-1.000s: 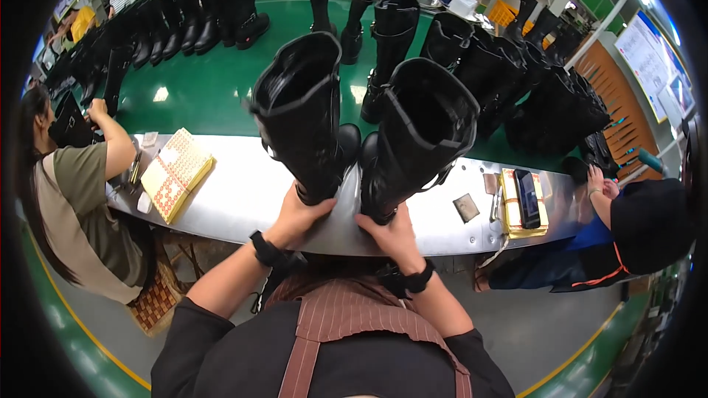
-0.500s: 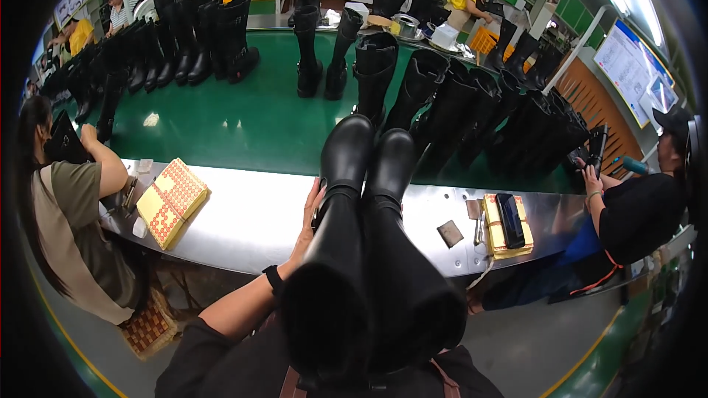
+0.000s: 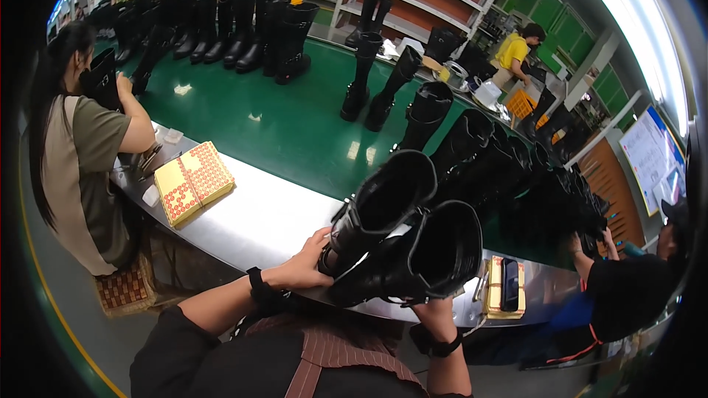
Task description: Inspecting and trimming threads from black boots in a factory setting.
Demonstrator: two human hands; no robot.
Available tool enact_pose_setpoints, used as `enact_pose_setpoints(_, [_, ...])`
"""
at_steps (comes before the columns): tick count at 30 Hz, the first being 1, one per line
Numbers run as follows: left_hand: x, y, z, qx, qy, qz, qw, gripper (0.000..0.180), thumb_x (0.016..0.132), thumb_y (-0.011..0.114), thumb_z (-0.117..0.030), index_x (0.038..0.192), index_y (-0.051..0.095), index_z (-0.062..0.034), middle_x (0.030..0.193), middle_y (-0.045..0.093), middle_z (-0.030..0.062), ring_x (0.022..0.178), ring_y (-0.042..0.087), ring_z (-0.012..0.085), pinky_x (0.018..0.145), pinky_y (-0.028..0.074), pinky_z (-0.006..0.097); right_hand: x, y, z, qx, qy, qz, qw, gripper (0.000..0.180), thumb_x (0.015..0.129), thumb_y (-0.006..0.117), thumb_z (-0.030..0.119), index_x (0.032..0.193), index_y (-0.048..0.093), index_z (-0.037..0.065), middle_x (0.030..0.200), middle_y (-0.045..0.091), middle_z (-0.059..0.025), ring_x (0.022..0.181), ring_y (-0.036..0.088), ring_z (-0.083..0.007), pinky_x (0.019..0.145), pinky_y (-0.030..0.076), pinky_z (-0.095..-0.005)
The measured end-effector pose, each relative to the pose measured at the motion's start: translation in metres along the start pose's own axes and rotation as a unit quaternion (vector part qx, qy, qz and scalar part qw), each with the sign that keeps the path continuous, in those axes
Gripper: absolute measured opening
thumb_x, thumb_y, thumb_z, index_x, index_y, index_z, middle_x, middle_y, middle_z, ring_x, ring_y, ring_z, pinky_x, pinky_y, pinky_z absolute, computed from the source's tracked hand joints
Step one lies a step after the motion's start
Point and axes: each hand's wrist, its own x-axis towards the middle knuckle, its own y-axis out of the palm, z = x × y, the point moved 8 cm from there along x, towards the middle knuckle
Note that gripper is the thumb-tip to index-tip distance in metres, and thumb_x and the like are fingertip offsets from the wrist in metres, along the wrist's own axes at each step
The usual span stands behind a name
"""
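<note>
The left hand in the head view grips the left boot low down, lower centre of frame; the right hand touches the right boot, fingers too hidden to tell their grip. The printed board, right edge, is unreadable. Steel edging shows left of the boots, green tabletop above.

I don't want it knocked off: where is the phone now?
In the head view, the phone lies on the yellow bundle atop the metal ledge, just right of the held boots.
</note>
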Motion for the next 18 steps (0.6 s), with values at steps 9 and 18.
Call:
enact_pose_setpoints(9, [0.031,0.033,0.013,-0.143,-0.097,0.326,0.929,0.102,0.057,0.07,-0.003,0.151,0.03,-0.007,0.146,0.039,0.0188,0.134,0.038,0.0359,0.112,0.034,0.041,0.049,0.031,-0.004,0.203,-0.015,0.16,0.966,0.051,0.08,0.078,0.004,0.127,0.058,0.0,0.122,0.064,-0.0112,0.109,0.062,-0.0213,0.094,0.049,-0.0328])
enact_pose_setpoints(18, [-0.02,-0.063,-0.074,0.026,0.193,-0.176,0.965,0.04,0.08,0.074,-0.016,0.114,0.055,-0.0063,0.14,0.042,0.0227,0.13,0.043,0.0376,0.108,0.036,0.045,0.069,0.021,0.027,0.142,0.109,-0.073,0.981,0.037,0.087,0.073,0.014,0.12,0.063,-0.002,0.123,0.061,-0.0153,0.114,0.056,-0.0276,0.099,0.044,-0.0375])
